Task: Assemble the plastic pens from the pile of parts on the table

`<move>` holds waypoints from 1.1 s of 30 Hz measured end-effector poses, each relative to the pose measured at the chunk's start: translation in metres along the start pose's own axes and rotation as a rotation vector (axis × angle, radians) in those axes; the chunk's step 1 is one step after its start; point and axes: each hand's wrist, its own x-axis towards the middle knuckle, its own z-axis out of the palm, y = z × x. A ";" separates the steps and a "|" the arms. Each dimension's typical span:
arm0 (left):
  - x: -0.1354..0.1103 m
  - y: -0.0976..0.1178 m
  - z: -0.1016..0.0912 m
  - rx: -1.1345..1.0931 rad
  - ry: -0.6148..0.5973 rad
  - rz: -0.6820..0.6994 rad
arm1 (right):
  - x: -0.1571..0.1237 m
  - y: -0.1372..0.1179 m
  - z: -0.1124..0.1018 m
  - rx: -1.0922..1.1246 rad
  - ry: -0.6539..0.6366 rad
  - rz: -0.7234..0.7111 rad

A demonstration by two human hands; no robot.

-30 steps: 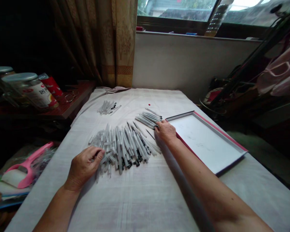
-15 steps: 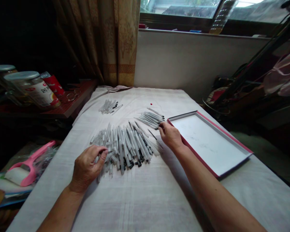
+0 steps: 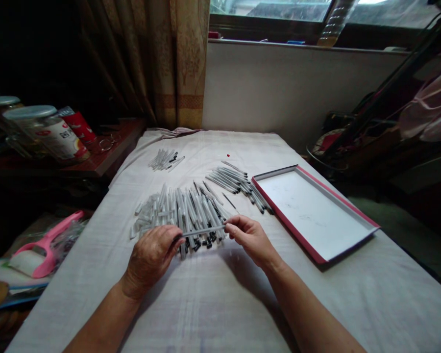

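Note:
A slim grey pen (image 3: 204, 231) stretches roughly level between my two hands, above the front of a heap of pen parts. My left hand (image 3: 152, 255) is closed round its left end, where something dark shows at the fingertips. The fingertips of my right hand (image 3: 248, 239) pinch the right end. Beneath and behind lies the heap of clear pen barrels (image 3: 183, 208) with several black caps (image 3: 208, 242) at its near side. Farther back, a row of pens with black ends (image 3: 228, 180) reaches the tray's left side. One thin dark refill (image 3: 230, 201) lies alone.
A shallow red-edged tray (image 3: 316, 211) with a white bottom sits on the right of the cloth-covered table (image 3: 206, 314). A smaller pen pile (image 3: 164, 160) and a tiny red piece (image 3: 228, 155) lie farther back. Jars (image 3: 55, 135) stand on a wooden cabinet at left.
My right hand has moved back from the pen row toward me, and my left hand has moved right. The pen now spans both hands. More pens show beside the tray, previously behind my right hand.

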 end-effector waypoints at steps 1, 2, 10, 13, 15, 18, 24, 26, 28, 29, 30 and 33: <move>0.000 0.001 0.000 -0.003 0.006 0.000 | 0.000 0.001 -0.001 0.004 0.008 -0.005; 0.001 0.002 0.000 -0.009 0.008 -0.001 | 0.000 0.001 -0.002 0.005 0.016 -0.014; 0.006 0.010 -0.003 -0.291 -0.155 -0.211 | -0.003 0.002 -0.009 -0.073 0.036 -0.267; 0.007 0.010 -0.005 -0.451 -0.287 -0.333 | -0.005 0.000 -0.010 -0.181 0.042 -0.429; 0.006 0.009 -0.006 -0.488 -0.310 -0.366 | -0.006 0.000 -0.009 -0.215 0.032 -0.457; 0.003 0.008 -0.004 -0.461 -0.249 -0.334 | -0.006 0.002 -0.007 -0.210 0.041 -0.419; 0.006 0.010 -0.003 -0.423 -0.168 -0.238 | -0.005 0.001 -0.006 -0.181 0.033 -0.391; 0.007 0.010 -0.004 -0.426 -0.190 -0.233 | -0.005 0.001 -0.007 -0.168 0.039 -0.409; 0.007 0.010 -0.003 -0.427 -0.204 -0.226 | -0.005 0.003 -0.007 -0.143 0.054 -0.391; 0.006 0.010 -0.002 -0.423 -0.206 -0.233 | -0.005 0.004 -0.006 -0.130 0.066 -0.366; 0.004 0.010 -0.001 -0.416 -0.200 -0.244 | -0.004 0.005 -0.006 -0.119 0.078 -0.337; 0.002 0.009 0.001 -0.375 -0.140 -0.257 | -0.004 0.008 -0.007 -0.090 0.093 -0.267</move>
